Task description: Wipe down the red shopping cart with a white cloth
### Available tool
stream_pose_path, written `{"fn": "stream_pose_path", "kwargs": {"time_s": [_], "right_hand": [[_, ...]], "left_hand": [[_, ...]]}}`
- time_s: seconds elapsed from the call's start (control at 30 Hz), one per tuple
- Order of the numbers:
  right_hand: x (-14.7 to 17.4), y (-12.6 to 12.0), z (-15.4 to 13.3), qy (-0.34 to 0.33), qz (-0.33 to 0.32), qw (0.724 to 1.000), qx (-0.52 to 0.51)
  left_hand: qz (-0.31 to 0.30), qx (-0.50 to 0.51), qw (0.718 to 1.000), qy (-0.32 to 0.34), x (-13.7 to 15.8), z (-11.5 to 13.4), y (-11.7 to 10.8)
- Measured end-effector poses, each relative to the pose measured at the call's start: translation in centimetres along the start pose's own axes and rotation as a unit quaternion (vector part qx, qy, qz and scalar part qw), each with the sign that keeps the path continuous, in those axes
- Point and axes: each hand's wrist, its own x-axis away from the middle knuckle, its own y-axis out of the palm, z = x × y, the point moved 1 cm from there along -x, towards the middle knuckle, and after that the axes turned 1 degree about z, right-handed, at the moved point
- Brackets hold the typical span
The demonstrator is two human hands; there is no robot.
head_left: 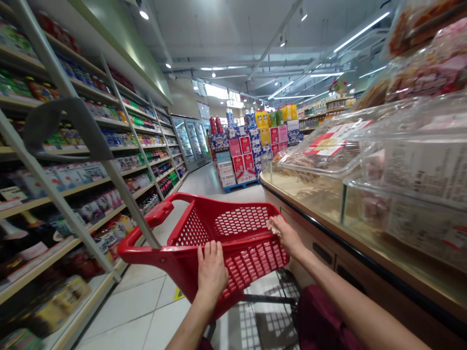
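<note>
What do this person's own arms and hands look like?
The left hand and right hand are ordinary human hands, without gloves. No watch or bracelet shows, and no sleeve covers the visible left forearm or right forearm. Maroon cloth appears below; which garment is unclear.

Cart (171, 265) open on top; room to drop in between near and far rims, mid-span. Near rim partly taken by left hand (213, 267), right end by right hand (284, 233); stretch of near rim between them is free. Slanted metal pole (130, 204) with grey grip (91, 131) cuts across cart's left end, blocks straight reach there. Right side tight: counter (306, 197) edge just beside cart's right end, clear packs (412, 165) piled above. Shelves (134, 126) wall off left; floor gap between. Carton stack (244, 155) beyond far rim, apart.
</note>
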Motion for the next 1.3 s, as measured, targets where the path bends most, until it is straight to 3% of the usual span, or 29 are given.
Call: {"fn": "stream_pose_path", "kwargs": {"time_s": [0.13,0.33,0.43,0.57,0.63,0.8,0.97,1.07,1.17,1.23,1.3], "right_hand": [[0.2,1.5,1.2,0.071,-0.081,0.994,0.034],[-0.3,-0.1,2.0,0.087,-0.120,0.987,0.066],[1.2,0.9,0.6,0.078,-0.085,0.990,0.076],[3.5,3.2,-1.6,-0.053,-0.021,0.997,0.052],[3.8,3.1,-1.0,-0.077,-0.024,0.995,0.060],[3.8,0.2,4.1,0.077,0.007,0.988,0.132],[5.7,1.3,3.9,0.088,0.039,0.992,0.084],[5.5,1.0,2.9,0.120,0.122,0.985,0.030],[3.7,-0.8,3.0,0.097,0.195,0.976,-0.001],[2.6,-1.3,3.3,0.068,0.171,0.983,-0.010],[2.1,-0.6,3.3,0.055,0.096,0.994,-0.002]], "left_hand": [[-0.005,0.005,1.000,0.003,0.3,0.0,0.1],[-0.007,0.015,1.000,-0.006,0.3,0.1,0.1],[-0.011,0.017,1.000,-0.007,0.3,0.2,0.0],[-0.005,0.006,1.000,-0.011,0.3,0.2,-0.1],[-0.006,0.006,1.000,-0.008,0.4,0.1,0.0],[-0.008,0.004,1.000,-0.003,0.4,0.1,0.1],[0.006,-0.010,1.000,-0.004,0.4,0.2,0.1],[0.007,-0.010,1.000,0.003,0.4,0.2,0.2],[0.003,-0.010,1.000,0.001,0.4,0.3,0.3],[0.001,-0.012,1.000,-0.006,0.3,0.4,0.2],[0.001,-0.010,1.000,-0.008,0.3,0.4,0.2]]}}
